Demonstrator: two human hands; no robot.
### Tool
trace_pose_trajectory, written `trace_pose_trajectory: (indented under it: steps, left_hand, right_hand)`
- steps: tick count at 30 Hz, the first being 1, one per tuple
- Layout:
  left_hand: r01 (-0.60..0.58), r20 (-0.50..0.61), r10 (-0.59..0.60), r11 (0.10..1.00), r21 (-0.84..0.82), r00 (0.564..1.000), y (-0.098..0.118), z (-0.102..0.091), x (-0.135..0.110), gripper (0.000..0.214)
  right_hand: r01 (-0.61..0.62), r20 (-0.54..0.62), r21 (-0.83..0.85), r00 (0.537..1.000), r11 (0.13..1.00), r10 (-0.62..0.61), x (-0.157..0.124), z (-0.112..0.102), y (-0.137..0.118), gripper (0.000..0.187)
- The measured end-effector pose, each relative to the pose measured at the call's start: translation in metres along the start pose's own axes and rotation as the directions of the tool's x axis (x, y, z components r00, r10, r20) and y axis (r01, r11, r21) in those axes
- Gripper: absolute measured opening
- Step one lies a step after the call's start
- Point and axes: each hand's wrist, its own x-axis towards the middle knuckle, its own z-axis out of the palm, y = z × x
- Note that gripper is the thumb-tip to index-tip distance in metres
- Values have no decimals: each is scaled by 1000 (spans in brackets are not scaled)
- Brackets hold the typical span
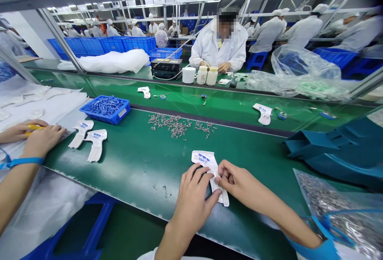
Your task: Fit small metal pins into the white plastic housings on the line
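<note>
Rows of people in white coats and caps filled the long, brightly lit room behind my station, and one person (pixel 220 46) sat facing me across a green belt (pixel 179 102). My own counter (pixel 143 156) was green too, glossy under the lamps. Near its front edge, right before me, lay a white pistol-shaped shell (pixel 211 161) with blue pieces set in its top end. The fingers of my left hand (pixel 191 196) were partly bent over it, thumb across the handle, and had hold of it against the counter. On my right hand (pixel 242 184) the fingers were curled in at the shell's edge; I could not tell whether the tips met or pinched anything small.

Beyond the shell I had a loose spread of tiny metal pieces (pixel 176 127). Two more shells (pixel 97 144) lay side by side to my left, near a blue tray (pixel 119 119) full of blue parts. At far left, a neighbour's hand (pixel 42 142) was beside a yellow object (pixel 32 128). To my right sat a teal bin (pixel 344 144) and a clear bag (pixel 335 204) of metal pieces.
</note>
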Motion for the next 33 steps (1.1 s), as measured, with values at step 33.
trace_pose_trajectory:
  steps: [33]
  left_hand:
    - [132,-187,-165,975,-180,968,2,-11,28,21]
  right_hand:
    - [-9,-39,548,999,837,36,49,-37,-10,31]
